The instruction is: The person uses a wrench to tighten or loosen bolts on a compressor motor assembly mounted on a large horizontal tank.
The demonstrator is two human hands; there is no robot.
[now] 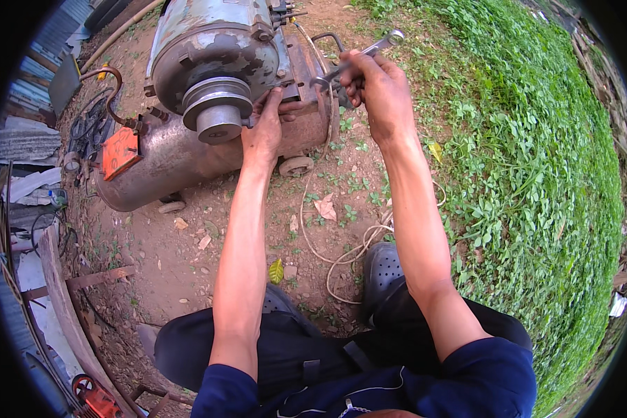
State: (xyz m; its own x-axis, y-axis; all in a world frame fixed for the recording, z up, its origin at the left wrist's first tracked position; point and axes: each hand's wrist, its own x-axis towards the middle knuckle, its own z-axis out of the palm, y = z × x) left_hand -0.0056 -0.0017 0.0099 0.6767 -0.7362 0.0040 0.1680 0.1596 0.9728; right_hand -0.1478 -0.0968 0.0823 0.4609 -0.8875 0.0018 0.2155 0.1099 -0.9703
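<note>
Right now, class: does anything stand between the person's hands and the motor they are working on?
Nothing visible does. The left hand rests directly on the motor beside its pulley, and the right hand holds a wrench reaching to the motor's mount.

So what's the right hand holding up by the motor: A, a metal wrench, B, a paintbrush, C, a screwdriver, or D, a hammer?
A: the right hand grips a silvery metal wrench whose ring end sticks up past the fingers, beside the old motor that the left hand rests against.
</note>
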